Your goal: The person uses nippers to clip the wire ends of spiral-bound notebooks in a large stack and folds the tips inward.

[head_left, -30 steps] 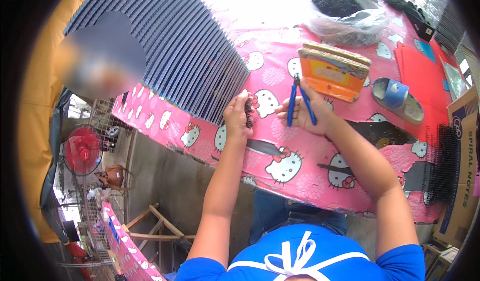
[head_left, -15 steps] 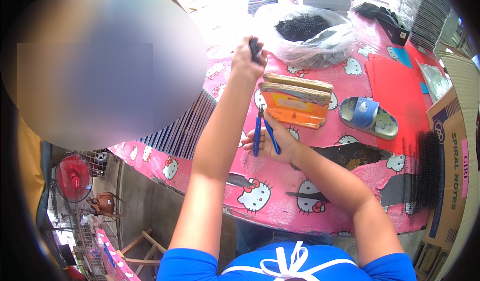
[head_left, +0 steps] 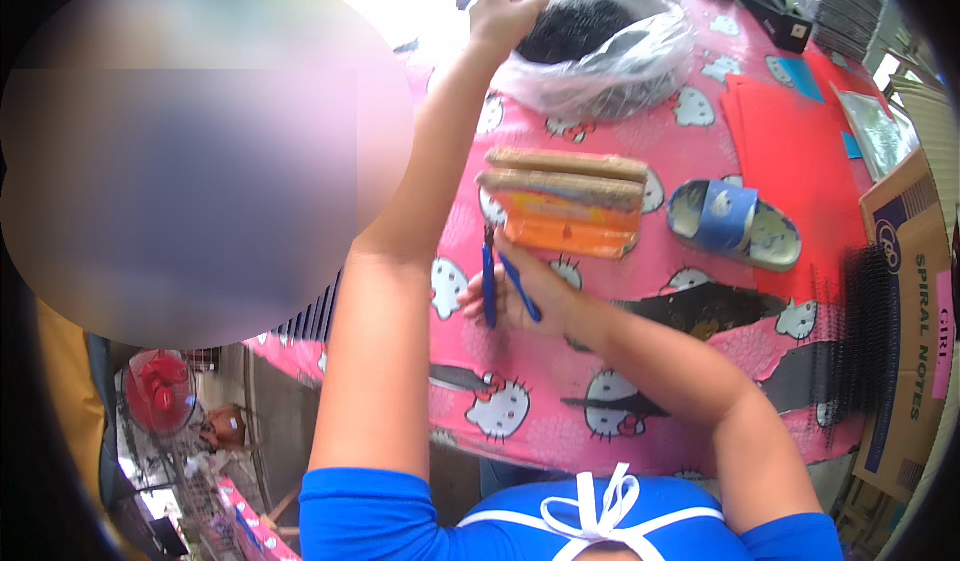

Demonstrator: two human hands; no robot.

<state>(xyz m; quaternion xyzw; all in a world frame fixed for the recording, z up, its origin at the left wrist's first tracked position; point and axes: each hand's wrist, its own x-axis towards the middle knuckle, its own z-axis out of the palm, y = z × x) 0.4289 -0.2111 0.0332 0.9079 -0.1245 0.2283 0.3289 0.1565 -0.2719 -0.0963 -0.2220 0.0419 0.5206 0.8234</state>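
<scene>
My left hand is stretched out to the far side, over the left rim of a clear plastic bag. Its fingers reach apart toward the bag, and I see nothing held in them. Inside the bag is a heap of small black plastic-looking bits. Near the middle of the table, my right hand is palm up and holds pliers with blue handles, jaws pointing away from me. Just beyond the jaws, a worn orange box with taped brown edges rests on the table.
A blue slide sandal lies right of the box, beside red sheets. Black spiral coils stand against a cardboard box at the right. Torn black patches mark the pink tablecloth. A large blur covers the upper left.
My left hand has moved away from me to the bag; the black bits it was gripping no longer show in it. My right hand still holds the pliers. The view has shifted slightly.
</scene>
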